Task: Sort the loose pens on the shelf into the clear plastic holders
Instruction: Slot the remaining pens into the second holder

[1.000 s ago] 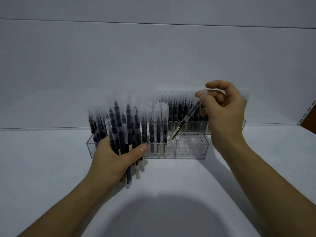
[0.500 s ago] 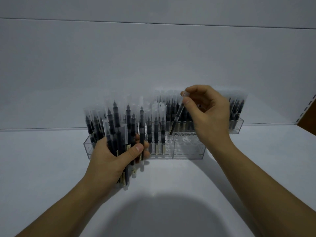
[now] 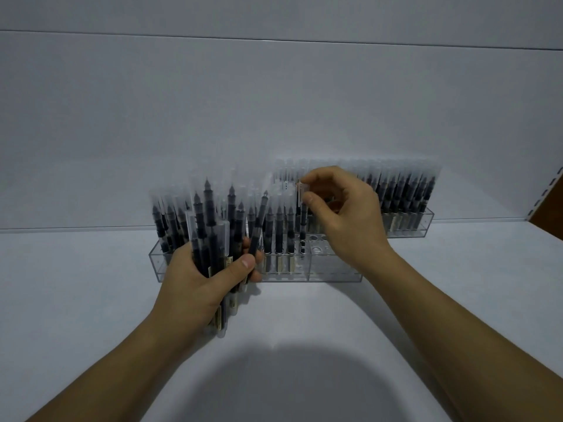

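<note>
My left hand [image 3: 201, 281] grips a bundle of black pens with clear caps [image 3: 210, 236], held upright in front of the left end of the near clear holder [image 3: 332, 271]. My right hand [image 3: 344, 214] pinches the clear cap of a single pen [image 3: 302, 220] that stands nearly upright in a hole of the near holder, next to a row of pens standing in it. Empty holes show in the holder just right of that pen, partly hidden by my right hand. A second clear holder [image 3: 425, 222] behind is packed with pens.
The holders stand on a white shelf [image 3: 91, 300] against a white back panel [image 3: 274, 117]. A slotted upright and a brown surface [image 3: 548, 205] show at the far right edge. My shadow falls on the shelf's front.
My right hand moved left and down, bringing the single pen from a slant to nearly upright in a hole of the near holder. My left hand kept its bundle almost still.
</note>
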The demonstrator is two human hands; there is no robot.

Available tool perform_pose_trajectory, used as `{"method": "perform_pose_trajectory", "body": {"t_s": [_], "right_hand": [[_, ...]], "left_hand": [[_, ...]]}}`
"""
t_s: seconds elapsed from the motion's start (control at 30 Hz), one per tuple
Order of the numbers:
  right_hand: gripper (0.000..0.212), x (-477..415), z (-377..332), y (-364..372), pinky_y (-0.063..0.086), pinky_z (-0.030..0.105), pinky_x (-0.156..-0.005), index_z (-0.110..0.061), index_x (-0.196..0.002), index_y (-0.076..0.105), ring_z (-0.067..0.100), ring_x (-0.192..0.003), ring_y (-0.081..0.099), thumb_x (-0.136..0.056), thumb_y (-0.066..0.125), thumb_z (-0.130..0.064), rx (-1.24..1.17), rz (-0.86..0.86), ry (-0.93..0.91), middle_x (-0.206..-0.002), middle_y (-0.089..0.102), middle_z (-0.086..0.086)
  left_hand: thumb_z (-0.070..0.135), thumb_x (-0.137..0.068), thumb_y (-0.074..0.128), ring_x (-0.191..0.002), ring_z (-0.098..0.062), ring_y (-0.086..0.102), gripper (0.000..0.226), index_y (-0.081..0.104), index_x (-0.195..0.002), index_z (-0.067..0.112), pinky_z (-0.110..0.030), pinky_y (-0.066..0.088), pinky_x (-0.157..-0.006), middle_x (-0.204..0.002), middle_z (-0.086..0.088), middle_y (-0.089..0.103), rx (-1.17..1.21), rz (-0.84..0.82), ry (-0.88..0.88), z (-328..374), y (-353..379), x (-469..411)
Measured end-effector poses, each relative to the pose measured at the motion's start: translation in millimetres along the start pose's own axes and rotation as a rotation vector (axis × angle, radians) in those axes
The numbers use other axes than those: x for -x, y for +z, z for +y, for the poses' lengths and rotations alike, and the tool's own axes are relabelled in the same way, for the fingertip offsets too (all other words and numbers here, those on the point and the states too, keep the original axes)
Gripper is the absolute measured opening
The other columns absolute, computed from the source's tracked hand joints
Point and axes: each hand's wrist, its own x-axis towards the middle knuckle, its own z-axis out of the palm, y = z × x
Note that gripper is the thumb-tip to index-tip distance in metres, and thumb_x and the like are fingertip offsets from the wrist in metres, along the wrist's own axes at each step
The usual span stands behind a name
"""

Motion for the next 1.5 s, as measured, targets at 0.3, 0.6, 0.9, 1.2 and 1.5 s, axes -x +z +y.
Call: {"method": "perform_pose_trajectory", "body": {"t_s": [0.3, 0.6, 0.9, 1.2, 1.5], "right_hand": [[0.019, 12, -16, -4, 0.055, 0.039, -0.071, -0.022, -0.114, 0.066, 0.016, -0.095, 0.064, -0.096, 0.069, -0.017, 0.033, 0.113, -0.076, -0.103, 0.066, -0.014], [0.017, 26, -34, 8, 0.054, 0.052, -0.065, -0.014, -0.109, 0.064, 0.033, -0.074, 0.059, -0.097, 0.068, -0.004, -0.234, 0.049, -0.018, -0.090, 0.066, 0.002], [0.031, 28, -43, 14, 0.058, 0.029, -0.072, -0.015, -0.114, 0.059, 0.013, -0.070, 0.065, -0.089, 0.077, -0.007, -0.354, 0.002, 0.076, -0.087, 0.070, 0.001], [0.024, 23, -43, 9, 0.059, 0.040, -0.072, -0.011, -0.110, 0.062, 0.022, -0.067, 0.057, -0.092, 0.072, 0.002, -0.417, 0.053, 0.141, -0.077, 0.063, 0.007], [0.020, 7, -34, -17, 0.052, 0.029, -0.065, -0.010, -0.111, 0.061, 0.027, -0.076, 0.062, -0.095, 0.070, -0.002, -0.221, 0.281, -0.015, -0.095, 0.068, 0.015]], "left_hand": [[0.015, -0.078, 0.069, -0.076, -0.018, 0.075, 0.023, 0.072, -0.099, 0.006, -0.023, 0.058, -0.064, -0.089, -0.007, 0.079, 0.017, -0.010, 0.008, 2, 0, 0], [0.004, -0.085, 0.067, -0.070, -0.014, 0.074, 0.014, 0.070, -0.099, 0.002, -0.019, 0.055, -0.059, -0.082, -0.006, 0.078, 0.018, -0.027, 0.029, 4, 2, 1], [0.002, -0.085, 0.070, -0.062, -0.009, 0.070, 0.006, 0.070, -0.091, 0.003, -0.015, 0.052, -0.059, -0.071, -0.002, 0.075, -0.108, -0.118, 0.101, 6, 1, 3], [0.009, -0.083, 0.071, -0.068, -0.015, 0.072, 0.012, 0.071, -0.094, 0.004, -0.021, 0.055, -0.061, -0.078, -0.011, 0.075, -0.110, -0.100, 0.066, 4, 0, 2], [0.017, -0.079, 0.072, -0.072, -0.031, 0.073, 0.014, 0.070, -0.089, 0.008, -0.032, 0.061, -0.063, -0.074, -0.014, 0.072, -0.002, -0.060, -0.032, 3, 0, 3]]}}
